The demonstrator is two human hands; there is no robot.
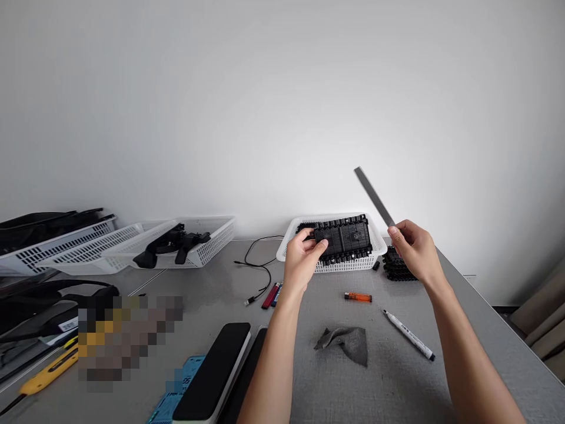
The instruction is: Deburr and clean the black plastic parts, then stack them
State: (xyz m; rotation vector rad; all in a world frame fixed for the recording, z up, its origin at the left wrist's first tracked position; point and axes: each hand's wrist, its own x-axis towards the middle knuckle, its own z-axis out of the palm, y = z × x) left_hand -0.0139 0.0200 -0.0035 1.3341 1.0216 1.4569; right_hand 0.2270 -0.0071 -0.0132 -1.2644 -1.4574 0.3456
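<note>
My left hand (304, 259) is closed on a black plastic panel (346, 240) with toothed, clip-like edges, thumb on its face. The panel is held up in front of a white basket (289, 250), which holds more black pieces. In my right hand (414, 246) is a flat grey file (373, 195), pinched at its lower end and pointing up and left. The file and the panel are apart. Behind my right hand lies a stack of similar black panels (397, 265). Below on the table are an orange lighter (358, 297), a crumpled grey cloth (344, 344) and a white marker (409, 335).
White baskets (216, 241) with black parts line the wall at left. A black cable (265, 268) and a dark red lighter (271, 296) lie mid-table. Nearer are a black-topped slab (214, 371), a blue mat (165, 406) and a yellow-handled tool (50, 368). A small black piece (376, 265) sits beside the basket.
</note>
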